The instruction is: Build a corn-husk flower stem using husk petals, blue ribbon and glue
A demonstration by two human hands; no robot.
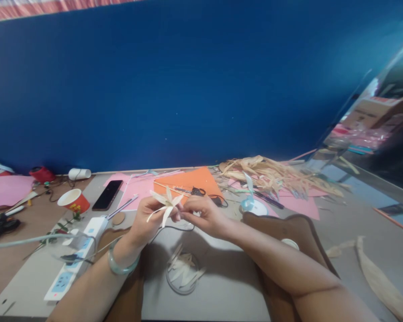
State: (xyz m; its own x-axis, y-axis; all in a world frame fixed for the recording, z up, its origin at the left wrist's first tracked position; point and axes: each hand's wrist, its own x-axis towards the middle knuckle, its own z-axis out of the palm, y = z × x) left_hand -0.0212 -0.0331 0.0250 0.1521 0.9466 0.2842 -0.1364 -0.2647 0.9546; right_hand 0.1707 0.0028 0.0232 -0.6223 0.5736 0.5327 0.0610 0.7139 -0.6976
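Observation:
A pale flower (pixel 168 204) with several narrow pointed petals, which look like dried husk, is pinched in my left hand (pixel 148 219). The fingers of my right hand (pixel 204 215) are closed close beside the flower's base, touching my left fingertips. What the right fingers grip is too small to make out. Below both hands, a small round dish (pixel 182 290) holds loose cut petals of the same pale material. Just beyond the hands lies orange paper (pixel 208 179), with dark-handled scissors (pixel 197 191) on it.
To the left are a power strip (pixel 75 259) with cables, a paper cup (pixel 73 201), a phone (pixel 108 195) and a glue gun (pixel 2 223). A heap of dried husks (pixel 272 174) lies at the back right. A blue wall (pixel 201 89) rises behind the table.

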